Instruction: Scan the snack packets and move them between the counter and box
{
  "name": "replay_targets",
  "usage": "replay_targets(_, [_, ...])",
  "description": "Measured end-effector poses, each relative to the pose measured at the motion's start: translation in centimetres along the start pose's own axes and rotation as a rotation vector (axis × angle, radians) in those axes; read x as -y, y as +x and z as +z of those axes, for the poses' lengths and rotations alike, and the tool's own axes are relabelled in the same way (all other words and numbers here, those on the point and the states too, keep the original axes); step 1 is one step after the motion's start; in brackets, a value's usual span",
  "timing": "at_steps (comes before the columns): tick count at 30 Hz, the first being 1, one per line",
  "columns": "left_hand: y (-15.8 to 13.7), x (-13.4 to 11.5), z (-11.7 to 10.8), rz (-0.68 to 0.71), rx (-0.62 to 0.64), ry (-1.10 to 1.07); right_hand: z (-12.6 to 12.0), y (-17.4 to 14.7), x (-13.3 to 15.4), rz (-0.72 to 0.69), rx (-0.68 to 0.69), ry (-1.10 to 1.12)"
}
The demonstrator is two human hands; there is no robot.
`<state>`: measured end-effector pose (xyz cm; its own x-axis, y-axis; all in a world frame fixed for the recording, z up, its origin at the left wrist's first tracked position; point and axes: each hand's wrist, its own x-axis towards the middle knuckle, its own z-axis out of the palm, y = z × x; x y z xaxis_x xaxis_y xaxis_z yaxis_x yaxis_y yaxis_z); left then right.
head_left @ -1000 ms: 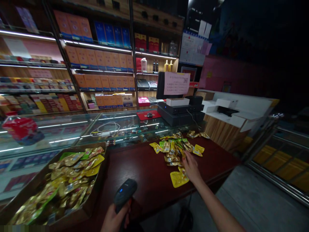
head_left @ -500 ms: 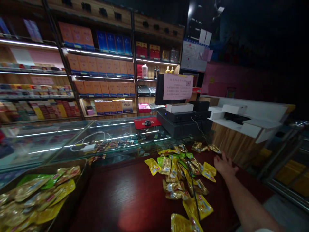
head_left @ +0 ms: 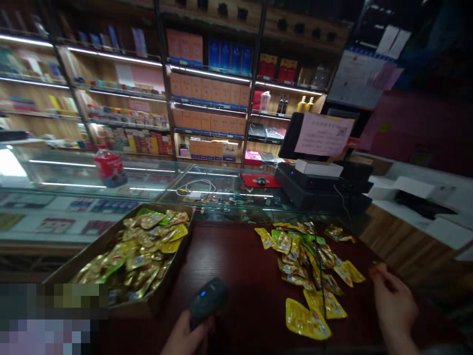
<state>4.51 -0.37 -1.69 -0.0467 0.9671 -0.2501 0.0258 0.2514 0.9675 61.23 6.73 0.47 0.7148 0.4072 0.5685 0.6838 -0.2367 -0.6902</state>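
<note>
My left hand point(head_left: 190, 335) is wrapped around the handle of a dark barcode scanner point(head_left: 210, 298) with a small blue light, held low over the dark red tabletop. At the right edge of the table my right hand point(head_left: 393, 298) is closed, thumb and fingers together; whatever may be in the fingertips is too blurred to make out. Left of it lies a loose pile of gold, yellow and green snack packets point(head_left: 295, 254), with a dark cable running over them. A yellow packet point(head_left: 306, 319) lies at the pile's near end.
An open cardboard box point(head_left: 172, 268) full of similar packets stands at the left. Behind are a glass display counter point(head_left: 155, 170), a red mouse pad point(head_left: 254, 180), and a monitor point(head_left: 291, 135) above a black cash drawer point(head_left: 295, 190). A red bag point(head_left: 109, 167) sits on the glass.
The view has swung left, showing more of the box. My right hand has gone from spread fingers to closed and come nearer. My left hand with the scanner has come into view.
</note>
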Motion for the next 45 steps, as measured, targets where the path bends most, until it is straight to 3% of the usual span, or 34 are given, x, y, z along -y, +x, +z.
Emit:
replay_targets(3, [0.0, -1.1, 0.7, 0.022, 0.054, -0.069, -2.7, -8.4, 8.0, -0.199, 0.019, 0.137])
replay_targets(5, [-0.4, -2.3, 0.8, 0.034, 0.073, -0.136, -2.9, -14.6, 13.7, -0.415, 0.18, 0.254])
replay_targets(8, [-1.4, -3.5, 0.6, 0.056, 0.035, -0.236, -1.3, -23.3, 20.5, -0.746, 0.499, 0.417])
replay_targets(10, [-2.3, -3.6, 0.2, 0.054, -0.014, -0.286, 0.0, -27.7, 23.1, -0.853, 0.622, 0.451])
replay_targets(13, [-4.4, -2.4, -0.7, -0.025, -0.039, -0.293, 1.1, -31.4, 24.4, -0.869, 0.787, 0.433])
replay_targets(15, [-6.2, -1.1, -1.3, -0.078, -0.025, -0.273, 1.5, -31.9, 24.3, -0.773, 0.83, 0.443])
replay_targets(17, [-8.1, 0.1, -1.8, -0.101, 0.004, -0.256, 2.0, -31.6, 24.1, -0.589, 0.756, 0.404])
replay_targets(20, [-10.6, 0.9, -2.1, -0.119, 0.03, -0.211, 3.3, -31.0, 24.4, -0.356, 0.658, 0.171])
replay_targets(24, [-12.4, 0.0, -2.6, -0.147, 0.0, -0.106, 4.0, -31.2, 24.8, -0.406, 0.789, 0.003])
replay_targets(29, [-13.2, -2.0, -3.2, -0.102, -0.111, 0.016, 3.3, -30.8, 23.6, -0.394, 0.846, 0.426])
replay_targets(34, [-13.7, -3.4, -2.8, -0.096, -0.077, 0.064, 4.1, -29.7, 22.0, -0.098, 0.782, 0.786])
replay_targets(37, [-14.1, -4.0, -2.5, -0.111, -0.043, 0.118, 4.7, -29.4, 21.3, -0.001, 0.785, 0.858])
replay_targets(45, [-14.8, -5.2, -2.2, -0.127, 0.023, 0.159, 4.1, -29.3, 21.6, -0.022, 0.783, 0.843])
